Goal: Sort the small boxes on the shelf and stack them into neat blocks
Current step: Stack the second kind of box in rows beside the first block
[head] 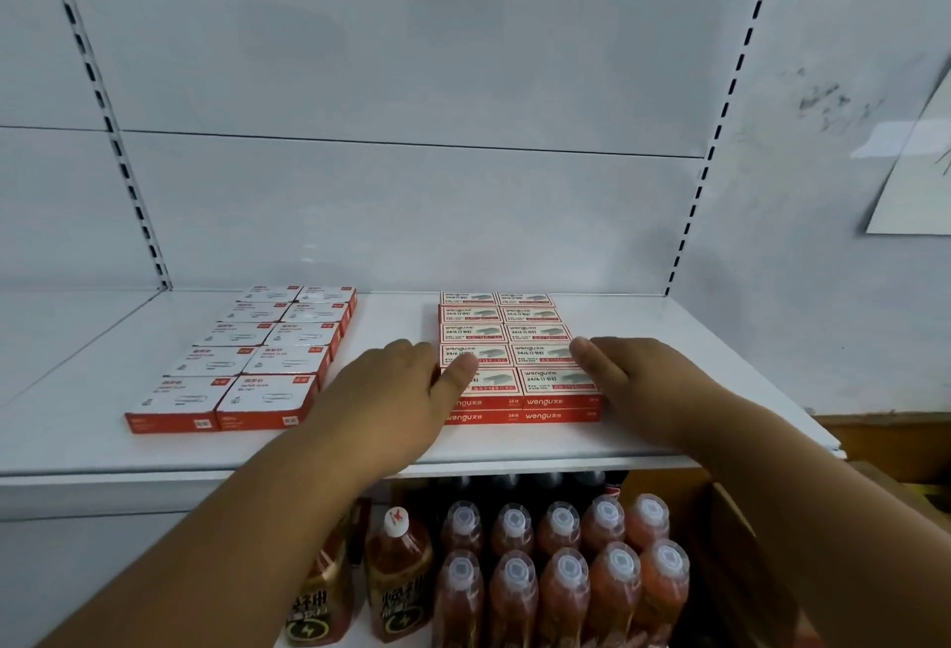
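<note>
My left hand (406,385) and right hand (633,374) press flat, fingers straight, against the staple-box block (520,354) at the shelf's (391,446) 1 o'clock. Boxes look light, stiff, likely slippery; I'd squeeze the block's side walls. Clip-box block (257,364) sits at 10 o'clock.

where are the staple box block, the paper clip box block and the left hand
staple box block (520,354): head view, top of a middle box
paper clip box block (257,364): head view, top of a middle box
left hand (396,385): head view, back of the hand

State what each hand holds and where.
Nothing is gripped. The left hand and right hand press flat against opposite sides of the staple-box block, near its front end.
</note>
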Demonstrator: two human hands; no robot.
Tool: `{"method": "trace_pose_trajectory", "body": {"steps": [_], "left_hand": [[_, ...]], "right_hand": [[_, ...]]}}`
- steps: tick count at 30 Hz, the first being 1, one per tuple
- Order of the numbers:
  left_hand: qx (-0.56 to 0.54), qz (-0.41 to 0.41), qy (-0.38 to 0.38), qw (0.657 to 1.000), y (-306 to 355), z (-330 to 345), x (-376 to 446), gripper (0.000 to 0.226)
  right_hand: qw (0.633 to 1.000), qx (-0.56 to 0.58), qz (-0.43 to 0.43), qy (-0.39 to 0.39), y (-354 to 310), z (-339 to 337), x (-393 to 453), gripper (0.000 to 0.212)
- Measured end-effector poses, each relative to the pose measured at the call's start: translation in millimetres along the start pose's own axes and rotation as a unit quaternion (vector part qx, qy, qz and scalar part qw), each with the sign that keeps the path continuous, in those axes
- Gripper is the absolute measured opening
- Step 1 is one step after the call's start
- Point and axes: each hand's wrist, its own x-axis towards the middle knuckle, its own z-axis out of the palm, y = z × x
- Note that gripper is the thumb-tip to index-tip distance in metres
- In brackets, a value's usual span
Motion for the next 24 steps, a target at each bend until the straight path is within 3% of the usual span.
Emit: {"method": "trace_pose_trajectory", "body": {"steps": [10,24], "left_hand": [[0.001,0.016,-0.021,1.0,2.9,0.3,6.4,0.076],[0.014,-0.013,-0.026,0.999,3.0,-1.5,15.2,0.037]], "right_hand": [[1.0,-0.021,-0.013,0.013,0.6,3.3,4.1,0.079],[0.998,-0.055,-0.002,0.025,5.7,8.2,10.6,0.047]]}}
